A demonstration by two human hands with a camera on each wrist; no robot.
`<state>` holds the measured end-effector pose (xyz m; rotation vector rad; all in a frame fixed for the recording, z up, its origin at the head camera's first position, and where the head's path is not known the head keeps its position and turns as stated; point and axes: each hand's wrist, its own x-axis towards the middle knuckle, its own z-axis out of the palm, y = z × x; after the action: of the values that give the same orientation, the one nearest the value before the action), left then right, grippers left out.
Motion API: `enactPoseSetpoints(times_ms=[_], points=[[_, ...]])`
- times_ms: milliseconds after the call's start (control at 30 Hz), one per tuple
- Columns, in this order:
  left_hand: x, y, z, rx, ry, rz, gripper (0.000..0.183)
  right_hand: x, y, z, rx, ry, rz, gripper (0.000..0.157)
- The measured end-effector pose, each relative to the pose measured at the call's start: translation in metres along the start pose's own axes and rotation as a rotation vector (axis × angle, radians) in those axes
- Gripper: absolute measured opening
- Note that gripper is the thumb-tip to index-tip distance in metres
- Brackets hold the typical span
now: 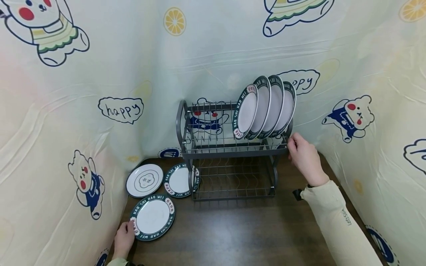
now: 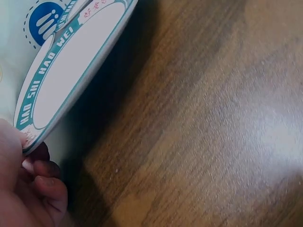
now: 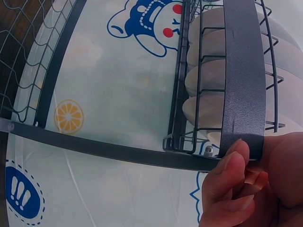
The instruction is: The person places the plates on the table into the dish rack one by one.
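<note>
At left, the left hand [image 1: 124, 238] pinches a face-up plate [image 1: 153, 217] near two more plates [image 1: 144, 180]; the right hand [image 1: 306, 157] grips the crosswise rack [image 1: 233, 153].

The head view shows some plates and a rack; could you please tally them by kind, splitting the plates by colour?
Green-rimmed plates: 6 (4 in the rack, 2 outside it)
White plate, no green showing: 1
Rack: 1
Total: 8
</note>
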<state>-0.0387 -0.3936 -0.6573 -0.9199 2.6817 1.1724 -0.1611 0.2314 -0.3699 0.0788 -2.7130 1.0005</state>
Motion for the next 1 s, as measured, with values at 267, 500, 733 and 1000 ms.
enactPoseSetpoints(times_ms=[267,500,733,1000], points=[[-0.0041,0.0038,-0.0011,-0.03,-0.031,-0.01,0.065,0.0002,0.001,-0.0004,0.006,0.0,-0.004,0.024],[-0.0047,0.0038,-0.0023,-0.027,-0.014,0.003,0.067,-0.0002,0.0021,-0.0003,0.004,0.004,-0.011,0.024],[-0.0051,0.0073,0.0002,-0.068,0.022,-0.011,0.06,0.0,0.0015,0.0003,0.0,0.005,-0.008,0.023],[-0.0051,0.0102,0.0004,-0.067,0.006,-0.013,0.065,0.0002,0.0011,0.0005,-0.003,0.004,-0.006,0.023]])
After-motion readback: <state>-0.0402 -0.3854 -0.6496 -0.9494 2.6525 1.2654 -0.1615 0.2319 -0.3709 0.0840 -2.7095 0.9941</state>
